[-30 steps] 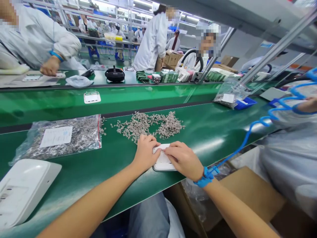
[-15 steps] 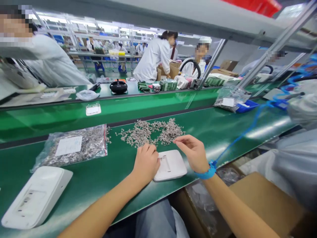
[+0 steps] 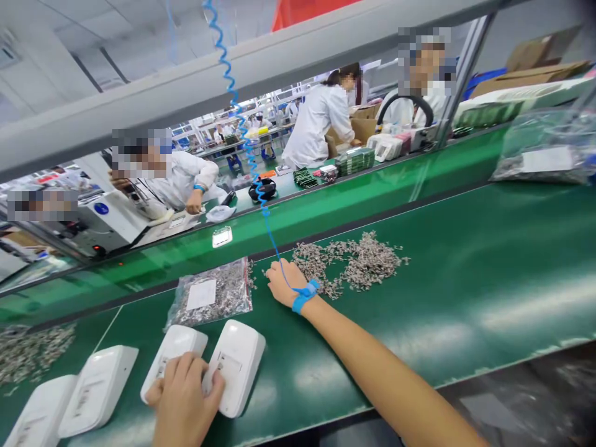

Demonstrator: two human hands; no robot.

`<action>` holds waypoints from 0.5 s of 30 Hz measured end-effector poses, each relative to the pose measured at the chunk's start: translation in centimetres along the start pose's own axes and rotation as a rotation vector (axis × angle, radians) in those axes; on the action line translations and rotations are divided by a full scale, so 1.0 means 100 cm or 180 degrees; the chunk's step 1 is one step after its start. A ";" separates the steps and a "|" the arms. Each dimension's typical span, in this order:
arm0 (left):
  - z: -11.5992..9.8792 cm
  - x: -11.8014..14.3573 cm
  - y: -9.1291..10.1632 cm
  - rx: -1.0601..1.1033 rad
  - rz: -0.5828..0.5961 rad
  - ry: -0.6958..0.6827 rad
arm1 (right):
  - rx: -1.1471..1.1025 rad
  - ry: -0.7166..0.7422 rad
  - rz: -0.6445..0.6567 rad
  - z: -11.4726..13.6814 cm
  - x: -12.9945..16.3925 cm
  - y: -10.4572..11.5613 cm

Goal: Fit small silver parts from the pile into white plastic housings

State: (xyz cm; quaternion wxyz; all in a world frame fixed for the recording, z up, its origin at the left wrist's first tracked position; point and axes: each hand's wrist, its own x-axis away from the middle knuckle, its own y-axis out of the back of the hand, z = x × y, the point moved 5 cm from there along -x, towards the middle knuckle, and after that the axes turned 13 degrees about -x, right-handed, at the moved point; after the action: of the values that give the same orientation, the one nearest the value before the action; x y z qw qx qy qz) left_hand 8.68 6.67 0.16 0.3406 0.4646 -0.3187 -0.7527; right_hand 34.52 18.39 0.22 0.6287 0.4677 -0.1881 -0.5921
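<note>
My left hand (image 3: 184, 391) lies over a white plastic housing (image 3: 176, 338), its fingers bent around it. The thumb falls in the narrow gap by a second white housing (image 3: 238, 366), standing just to the right. Both housings have a recessed slot facing up. Wearing a blue corded wrist strap (image 3: 305, 296), my right hand (image 3: 283, 282) has its fingers pinched together at the left edge of a loose pile of small metal parts (image 3: 372, 261). Anything between those fingertips is too small to make out. A clear bag of metal parts (image 3: 235, 288) with a white label lies left of it.
Two more white housings (image 3: 100, 388) stand at the left, near another heap of small parts (image 3: 35, 354). A bag (image 3: 544, 158) lies far right. Behind a green ledge (image 3: 395, 177), co-workers in white coats sit and stand. A coiled blue cord (image 3: 233, 93) hangs down.
The view has turned left, showing more housings. The housing that was between my hands now stands beside another at the left. My right hand has crossed to the pile's left side.
</note>
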 end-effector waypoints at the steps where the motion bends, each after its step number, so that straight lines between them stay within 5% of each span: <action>1: 0.005 0.000 0.000 -0.0091 0.0135 0.0114 | 0.0052 -0.0010 0.0015 0.004 0.000 -0.003; 3: 0.010 -0.002 0.006 -0.0247 0.0227 0.0357 | 0.0135 -0.0076 0.0024 0.009 0.002 -0.006; 6: -0.007 -0.016 0.027 0.0022 -0.0245 0.0591 | 0.0197 -0.0187 -0.0005 0.009 0.007 -0.007; 10: -0.089 -0.061 0.041 0.2061 -0.0832 0.0508 | -0.0073 -0.0169 -0.0259 -0.007 0.011 0.009; 15: -0.187 -0.123 0.013 0.3395 -0.0846 0.0987 | -0.2798 -0.0289 -0.1309 -0.061 0.020 0.057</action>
State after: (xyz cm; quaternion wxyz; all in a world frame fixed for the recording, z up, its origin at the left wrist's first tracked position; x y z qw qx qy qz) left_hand 30.26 12.81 0.33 0.0042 0.7134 -0.5397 -0.4471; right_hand 43.06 17.97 1.18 0.6279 0.1590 0.1488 -0.7472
